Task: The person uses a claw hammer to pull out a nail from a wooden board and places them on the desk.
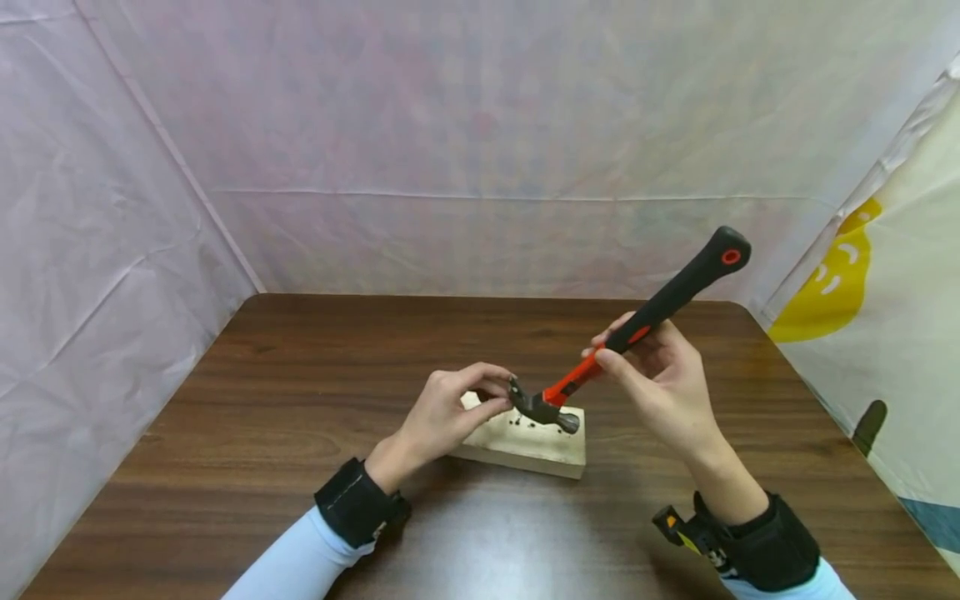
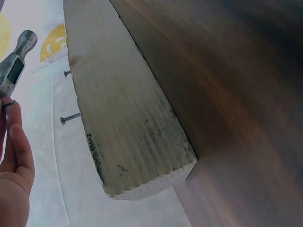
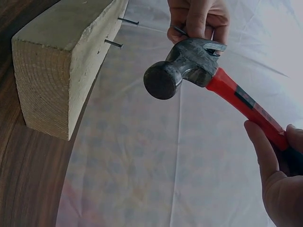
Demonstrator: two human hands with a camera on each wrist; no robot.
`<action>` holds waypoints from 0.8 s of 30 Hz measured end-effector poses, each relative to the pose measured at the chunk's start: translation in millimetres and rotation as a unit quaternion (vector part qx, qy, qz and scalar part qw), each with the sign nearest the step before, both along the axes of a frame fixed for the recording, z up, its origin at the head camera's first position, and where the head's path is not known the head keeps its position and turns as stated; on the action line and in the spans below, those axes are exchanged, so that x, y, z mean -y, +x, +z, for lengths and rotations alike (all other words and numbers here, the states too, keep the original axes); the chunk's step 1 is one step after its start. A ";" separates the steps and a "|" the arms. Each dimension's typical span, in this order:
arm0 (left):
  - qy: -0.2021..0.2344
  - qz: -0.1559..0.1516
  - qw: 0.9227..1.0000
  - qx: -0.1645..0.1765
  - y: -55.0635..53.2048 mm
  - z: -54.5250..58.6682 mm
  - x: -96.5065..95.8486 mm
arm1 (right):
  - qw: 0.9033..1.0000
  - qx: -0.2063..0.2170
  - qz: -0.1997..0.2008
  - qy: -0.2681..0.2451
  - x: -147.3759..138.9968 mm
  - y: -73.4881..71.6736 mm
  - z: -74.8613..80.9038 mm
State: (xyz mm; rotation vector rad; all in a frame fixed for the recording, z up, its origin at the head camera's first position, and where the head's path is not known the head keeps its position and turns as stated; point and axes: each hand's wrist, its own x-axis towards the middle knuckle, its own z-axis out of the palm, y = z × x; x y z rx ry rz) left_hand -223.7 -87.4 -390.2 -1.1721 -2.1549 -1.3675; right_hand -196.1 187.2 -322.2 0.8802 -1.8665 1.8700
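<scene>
My right grip point(image 1: 670, 390) pinches the claw hammer point(image 1: 637, 333), its label point(image 3: 244, 98) too blurred to read, above the wooden block point(image 1: 487, 435) on the bench point(image 1: 300, 375), while my left grip point(image 1: 447, 408) pinches a nail point(image 3: 180, 30) beside the hammerhead point(image 3: 194, 59).

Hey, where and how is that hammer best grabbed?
I'd probably grip the hammer by its black handle, from the right: it's long, slants up rightward, with its outer end free beyond the right hand, while the head sits beside the left hand.
</scene>
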 end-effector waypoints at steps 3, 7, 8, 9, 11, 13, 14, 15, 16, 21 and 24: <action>0.003 -0.003 1.000 -0.003 -0.3 -0.6 0.6 | 1.000 -0.002 -0.001 0.003 -0.3 0.0 -0.1; 0.017 -0.007 1.000 -0.014 -0.8 0.8 0.9 | 1.000 0.001 0.000 0.010 -0.1 0.6 -0.6; 0.022 -0.008 1.000 -0.017 -0.9 1.7 1.1 | 1.000 0.003 -0.001 0.013 0.0 0.8 -0.9; 0.025 -0.007 0.999 -0.018 -0.8 2.9 1.4 | 1.000 0.004 -0.002 0.015 0.1 1.0 -1.2; 0.029 -0.005 0.999 -0.022 -1.4 4.4 2.7 | 1.000 0.006 -0.003 0.021 0.2 1.0 -2.1; 0.034 -0.005 0.999 -0.022 -1.9 5.7 4.3 | 1.000 0.006 -0.006 0.027 0.2 0.6 -2.8; 0.036 -0.004 0.999 -0.023 -2.3 6.2 5.2 | 0.999 0.006 -0.009 0.031 0.0 0.4 -3.2; 0.037 -0.003 0.999 -0.023 -2.6 6.6 6.2 | 0.999 0.006 -0.010 0.034 0.0 0.1 -3.4; 0.039 -0.003 0.999 -0.024 -2.9 6.6 7.1 | 0.999 0.007 -0.013 0.037 -0.1 -0.2 -3.5; 0.039 -0.002 0.999 -0.022 -3.3 6.6 11.6 | 0.999 0.012 -0.017 0.048 -0.2 -2.6 -4.8; 0.034 0.000 0.999 -0.016 -2.7 6.1 13.7 | 0.999 0.014 -0.016 0.049 0.0 -4.3 -6.2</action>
